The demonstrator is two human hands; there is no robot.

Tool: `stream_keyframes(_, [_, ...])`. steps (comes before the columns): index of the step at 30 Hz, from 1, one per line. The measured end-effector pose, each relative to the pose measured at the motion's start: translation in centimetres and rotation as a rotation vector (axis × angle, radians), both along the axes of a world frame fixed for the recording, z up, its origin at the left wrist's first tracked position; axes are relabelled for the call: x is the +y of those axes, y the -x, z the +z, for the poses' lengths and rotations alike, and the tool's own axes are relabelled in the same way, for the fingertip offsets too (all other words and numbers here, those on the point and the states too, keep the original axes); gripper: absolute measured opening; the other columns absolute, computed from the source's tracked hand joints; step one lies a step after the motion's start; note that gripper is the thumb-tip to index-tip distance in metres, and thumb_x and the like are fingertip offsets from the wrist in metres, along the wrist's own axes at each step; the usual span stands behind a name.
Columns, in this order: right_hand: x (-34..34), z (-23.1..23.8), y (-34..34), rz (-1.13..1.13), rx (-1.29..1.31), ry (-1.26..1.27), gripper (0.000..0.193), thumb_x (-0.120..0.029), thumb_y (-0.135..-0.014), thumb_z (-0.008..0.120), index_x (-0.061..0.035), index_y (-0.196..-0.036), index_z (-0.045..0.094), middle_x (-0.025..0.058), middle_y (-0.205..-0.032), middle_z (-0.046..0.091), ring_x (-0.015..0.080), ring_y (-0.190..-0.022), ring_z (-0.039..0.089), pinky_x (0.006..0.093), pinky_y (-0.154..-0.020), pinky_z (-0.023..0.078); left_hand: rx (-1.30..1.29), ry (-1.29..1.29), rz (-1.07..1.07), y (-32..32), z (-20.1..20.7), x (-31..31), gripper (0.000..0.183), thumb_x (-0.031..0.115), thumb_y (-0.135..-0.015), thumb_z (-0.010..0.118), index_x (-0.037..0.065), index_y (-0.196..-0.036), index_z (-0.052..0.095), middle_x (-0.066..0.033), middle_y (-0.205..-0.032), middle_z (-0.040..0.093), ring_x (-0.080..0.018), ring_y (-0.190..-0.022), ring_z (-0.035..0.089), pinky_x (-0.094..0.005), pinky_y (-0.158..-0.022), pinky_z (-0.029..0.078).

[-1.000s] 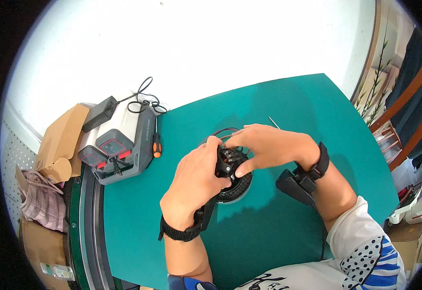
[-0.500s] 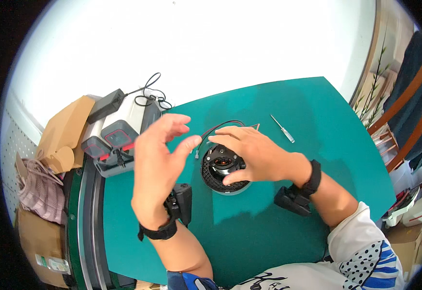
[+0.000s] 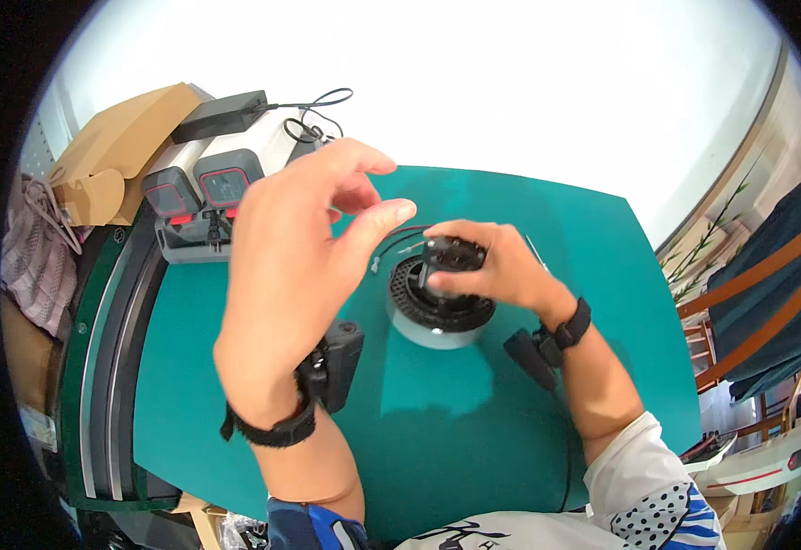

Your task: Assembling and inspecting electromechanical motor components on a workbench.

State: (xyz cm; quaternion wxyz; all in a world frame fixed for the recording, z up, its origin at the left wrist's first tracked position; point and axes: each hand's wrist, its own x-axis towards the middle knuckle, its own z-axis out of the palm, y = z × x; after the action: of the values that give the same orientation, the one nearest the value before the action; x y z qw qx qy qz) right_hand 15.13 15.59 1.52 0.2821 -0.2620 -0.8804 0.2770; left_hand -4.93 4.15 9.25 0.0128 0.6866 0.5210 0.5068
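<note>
My right hand (image 3: 510,270) grips a black rounded part (image 3: 453,254) between thumb and fingers, above the middle of a round device. The device has a black perforated top (image 3: 407,286) and a pale grey base (image 3: 432,336), resting on the green table. Whether the black part is still joined to it is hidden. Thin wires (image 3: 391,241) with a small pale connector (image 3: 375,265) trail from behind the device. My left hand (image 3: 295,247) is raised to the left, thumb and fingers apart, holding nothing.
A screwdriver (image 3: 537,252) lies beyond my right hand, partly covered by it. At the far left of the green table (image 3: 584,220) stand grey-white units (image 3: 226,176), with a black power adapter (image 3: 221,116) and an open cardboard box (image 3: 121,151). A chair (image 3: 758,321) stands right.
My right hand has closed around the black part, which now appears tilted, its lens-like face out of sight. My left hand stays raised and open. The whole view has shifted.
</note>
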Motion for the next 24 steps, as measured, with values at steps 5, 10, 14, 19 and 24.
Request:
stream_keyframes(5, [2.4,-0.9,0.2,0.08,0.096,0.175,0.054,-0.033,-0.075,0.077,-0.0051,-0.119,0.063,0.0109,-0.107,0.069,0.0164,-0.096,0.064,0.0306,-0.087,0.049,0.084,0.089,-0.017,-0.2,-2.3,2.6,0.02,0.01,-0.08,0.07,0.003,-0.098,0.064,-0.0085,-0.076,0.065,-0.017,-0.07,0.062,-0.0297,-0.066,0.049])
stream_keyframes(10, [4.3,-1.8,-1.2,-0.064,0.229,0.382,0.054,-0.034,-0.08,0.074,-0.0003,-0.12,0.062,0.0071,-0.106,0.066,0.0138,-0.099,0.058,0.0294,-0.09,0.046,0.148,0.199,-0.073,-1.5,-4.4,4.4,0.023,0.022,-0.085,0.067,0.003,-0.097,0.064,-0.0125,-0.089,0.066,-0.0251,-0.082,0.064,-0.0343,-0.071,0.049])
stream_keyframes(14, [5.3,-2.8,-2.7,-0.148,0.319,0.445,0.052,-0.038,-0.084,0.07,-0.0027,-0.122,0.062,0.0074,-0.111,0.064,0.0157,-0.104,0.056,0.031,-0.095,0.042,-0.053,0.257,-0.223,-0.7,-9.0,6.2,0.034,0.027,-0.089,0.065,0.004,-0.113,0.063,-0.0094,-0.105,0.066,-0.0193,-0.1,0.061,-0.0339,-0.086,0.048])
stream_keyframes(19, [4.8,-2.7,-2.0,-0.095,0.324,0.428,0.059,-0.04,-0.085,0.068,-0.0029,-0.13,0.056,0.0076,-0.114,0.062,0.0171,-0.108,0.054,0.0345,-0.097,0.041,-0.431,0.446,-0.466,0.1,-12.9,6.4,0.055,0.022,-0.09,0.066,0.006,-0.137,0.043,-0.0108,-0.13,0.051,-0.0203,-0.114,0.052,-0.0349,-0.095,0.044])
stream_keyframes(24, [5.0,-3.5,-1.4,-0.278,0.326,0.068,0.057,-0.039,-0.084,0.069,-0.0018,-0.126,0.058,0.0152,-0.112,0.064,0.0208,-0.104,0.058,0.0345,-0.094,0.045,-0.58,0.448,-0.52,-0.8,-13.6,6.4,0.048,0.021,-0.089,0.068,0.005,-0.128,0.045,-0.0089,-0.119,0.054,-0.0159,-0.109,0.053,-0.0319,-0.092,0.045])
